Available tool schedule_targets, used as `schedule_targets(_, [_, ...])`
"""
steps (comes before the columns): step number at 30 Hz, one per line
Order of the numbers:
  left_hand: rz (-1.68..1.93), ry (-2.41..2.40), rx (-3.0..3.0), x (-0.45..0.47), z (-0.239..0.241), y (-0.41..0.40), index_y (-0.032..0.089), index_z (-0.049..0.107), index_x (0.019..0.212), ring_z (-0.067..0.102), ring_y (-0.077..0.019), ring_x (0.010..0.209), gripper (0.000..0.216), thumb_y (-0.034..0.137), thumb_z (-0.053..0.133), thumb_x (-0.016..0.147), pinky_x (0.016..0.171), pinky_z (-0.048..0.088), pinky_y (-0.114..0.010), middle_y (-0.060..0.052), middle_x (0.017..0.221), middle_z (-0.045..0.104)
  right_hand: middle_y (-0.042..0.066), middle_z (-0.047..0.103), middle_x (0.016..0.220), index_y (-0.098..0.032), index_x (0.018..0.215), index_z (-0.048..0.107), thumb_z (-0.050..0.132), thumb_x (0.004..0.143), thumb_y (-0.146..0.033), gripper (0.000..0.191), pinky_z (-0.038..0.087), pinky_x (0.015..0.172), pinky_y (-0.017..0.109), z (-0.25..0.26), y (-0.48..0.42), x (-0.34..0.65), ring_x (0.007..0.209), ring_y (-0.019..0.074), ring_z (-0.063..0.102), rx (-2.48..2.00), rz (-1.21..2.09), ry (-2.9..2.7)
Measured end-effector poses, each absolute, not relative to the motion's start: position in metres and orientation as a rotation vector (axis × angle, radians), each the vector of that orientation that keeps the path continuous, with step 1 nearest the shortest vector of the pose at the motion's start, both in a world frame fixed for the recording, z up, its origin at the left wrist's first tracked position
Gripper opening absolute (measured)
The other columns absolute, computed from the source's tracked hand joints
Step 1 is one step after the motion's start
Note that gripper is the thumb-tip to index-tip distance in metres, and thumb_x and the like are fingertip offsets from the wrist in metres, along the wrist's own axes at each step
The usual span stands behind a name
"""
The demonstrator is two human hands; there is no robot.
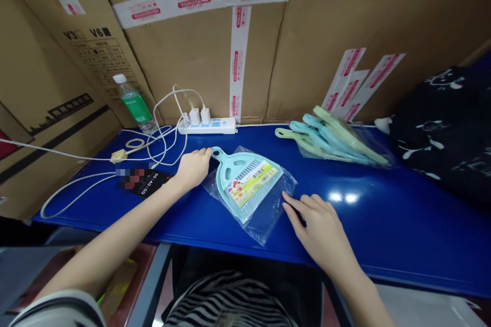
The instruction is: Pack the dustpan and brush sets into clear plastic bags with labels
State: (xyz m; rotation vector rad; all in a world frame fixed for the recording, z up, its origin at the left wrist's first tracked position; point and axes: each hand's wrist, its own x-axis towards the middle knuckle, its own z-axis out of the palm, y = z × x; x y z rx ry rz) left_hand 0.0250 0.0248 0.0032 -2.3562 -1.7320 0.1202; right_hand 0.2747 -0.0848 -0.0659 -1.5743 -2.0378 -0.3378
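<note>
Blue table [368, 235] has this bagged dustpan [245, 184], handle [222, 156] pinched in the left hand [194, 169], slanting toward the front edge [261, 254] and half-curled right hand [320, 222] (can't tell its grip).

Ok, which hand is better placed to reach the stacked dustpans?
Likely the right hand: it's nearer the stacked dustpans, though seemingly holding something dark; the left hand is at the handle of the front dustpan.
</note>
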Motion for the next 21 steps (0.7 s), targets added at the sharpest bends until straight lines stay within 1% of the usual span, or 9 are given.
schedule_targets(2, [0.143,-1.704,-2.361,0.026,0.006,0.024,0.014,0.054,0.123,0.066,-0.0269,0.098,0.040,0.007,0.035,0.089,0.074,0.049,-0.034,-0.013,0.105,0.069,0.006,0.058,0.061,-0.014,0.100,0.074,0.024,0.099,-0.040,0.056,0.038,0.059,0.033,-0.064,-0.088,0.271,0.064,0.0204,0.052,-1.600,-0.318,-2.013])
schedule_targets(4, [0.160,-1.680,-2.365,0.028,0.008,0.022,0.013,0.055,0.123,0.065,-0.0275,0.099,0.037,0.012,0.035,0.092,0.074,0.048,-0.034,-0.013,0.103,0.069,0.006,0.056,0.058,-0.014,0.099,0.074,0.024,0.099,-0.040,0.057,0.035,0.058,0.032,-0.063,-0.091,0.268,0.062,0.0200,0.050,-1.601,-0.308,-1.983])
schedule_targets(7, [0.168,-1.657,-2.358,0.030,0.011,0.021,0.013,0.058,0.119,0.064,-0.0290,0.100,0.037,0.028,0.034,0.097,0.073,0.047,-0.035,-0.014,0.102,0.069,0.005,0.052,0.054,-0.013,0.096,0.075,0.027,0.099,-0.040,0.055,0.031,0.055,0.031,-0.063,-0.095,0.264,0.060,0.0197,0.047,-1.605,-0.307,-1.935])
schedule_targets(9, [0.184,-1.634,-2.352,0.033,0.012,0.020,0.011,0.060,0.117,0.063,-0.0298,0.099,0.045,0.041,0.034,0.097,0.072,0.046,-0.035,-0.015,0.101,0.069,0.005,0.051,0.054,-0.013,0.094,0.076,0.028,0.099,-0.040,0.055,0.028,0.055,0.032,-0.063,-0.097,0.261,0.060,0.0198,0.045,-1.622,-0.325,-1.909])
schedule_targets(11, [0.222,-1.599,-2.348,0.037,0.014,0.019,0.009,0.061,0.115,0.061,-0.0300,0.099,0.053,0.050,0.034,0.096,0.070,0.045,-0.034,-0.016,0.102,0.068,0.005,0.052,0.055,-0.014,0.093,0.076,0.028,0.098,-0.039,0.055,0.027,0.057,0.032,-0.063,-0.099,0.257,0.061,0.0202,0.045,-1.645,-0.355,-1.889])
schedule_targets(13, [0.274,-1.561,-2.344,0.041,0.015,0.018,0.006,0.061,0.115,0.059,-0.0303,0.102,0.057,0.051,0.033,0.095,0.071,0.045,-0.033,-0.018,0.105,0.067,0.006,0.054,0.056,-0.015,0.092,0.076,0.029,0.098,-0.040,0.054,0.026,0.059,0.033,-0.062,-0.101,0.255,0.062,0.0207,0.045,-1.671,-0.374,-1.873])
schedule_targets(15, [0.319,-1.522,-2.341,0.046,0.017,0.018,0.003,0.061,0.115,0.056,-0.0310,0.106,0.057,0.049,0.033,0.096,0.073,0.044,-0.034,-0.019,0.108,0.066,0.006,0.055,0.057,-0.016,0.093,0.076,0.030,0.098,-0.040,0.052,0.025,0.060,0.033,-0.062,-0.102,0.253,0.063,0.0212,0.045,-1.699,-0.378,-1.866])
schedule_targets(19, [0.375,-1.445,-2.349,0.049,0.018,0.020,-0.002,0.056,0.122,0.052,-0.0320,0.112,0.059,0.045,0.031,0.097,0.085,0.042,-0.039,-0.022,0.113,0.065,0.007,0.058,0.059,-0.015,0.093,0.076,0.032,0.097,-0.039,0.050,0.024,0.061,0.033,-0.060,-0.106,0.250,0.066,0.0221,0.045,-1.690,-0.413,-1.890])
schedule_targets(21, [0.387,-1.433,-2.354,0.048,0.017,0.022,-0.003,0.051,0.128,0.050,-0.0321,0.116,0.060,0.044,0.030,0.097,0.091,0.040,-0.040,-0.022,0.121,0.061,0.008,0.059,0.061,-0.014,0.092,0.076,0.032,0.097,-0.039,0.050,0.023,0.062,0.033,-0.058,-0.108,0.249,0.066,0.0221,0.046,-1.669,-0.436,-1.907])
